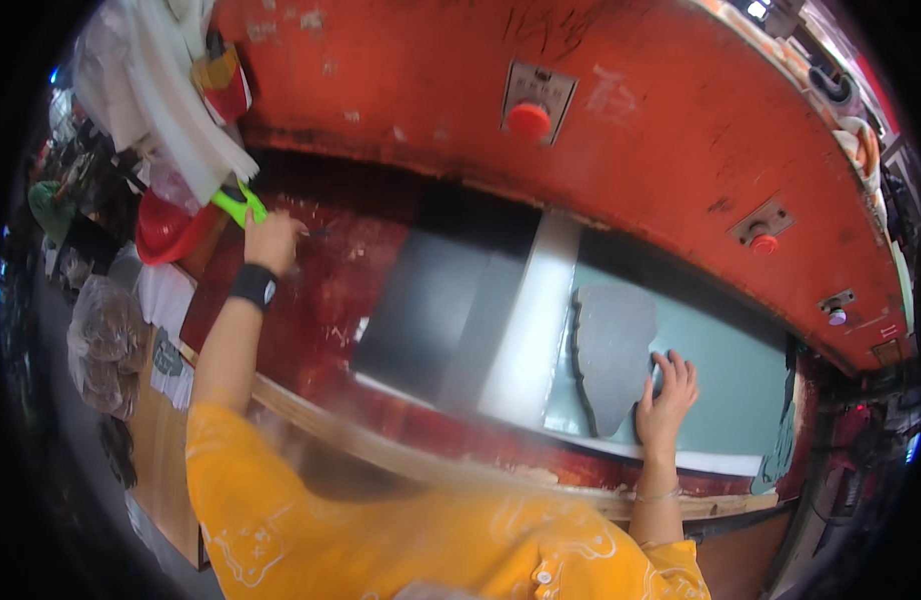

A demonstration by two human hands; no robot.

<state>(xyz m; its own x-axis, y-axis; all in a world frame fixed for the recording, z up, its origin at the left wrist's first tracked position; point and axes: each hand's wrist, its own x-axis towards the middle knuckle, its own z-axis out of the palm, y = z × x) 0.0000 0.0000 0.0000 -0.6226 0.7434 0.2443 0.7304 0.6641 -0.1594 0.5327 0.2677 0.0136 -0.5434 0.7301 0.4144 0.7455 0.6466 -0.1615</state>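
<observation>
At the left end of the red worktop, my left hand (271, 243) is closed round a tool with a bright green, forked handle (239, 206). The tool's working end is mostly hidden by the hand, so its exact kind is unclear. My right hand (669, 398) has its fingers apart at the right edge of a grey, curved slab (616, 345), which looks like a stack of cut pieces with a wavy left edge. That slab lies flat on a grey-green sheet (731, 370). To its left are a white strip (521, 330) and a black sheet (431, 310).
An orange machine front (401, 90) with a red push button (529, 121) overhangs the worktop's (291, 330) far side. A red bowl (166, 230), white strips (186, 110) and a clear plastic bag (106, 330) crowd the left.
</observation>
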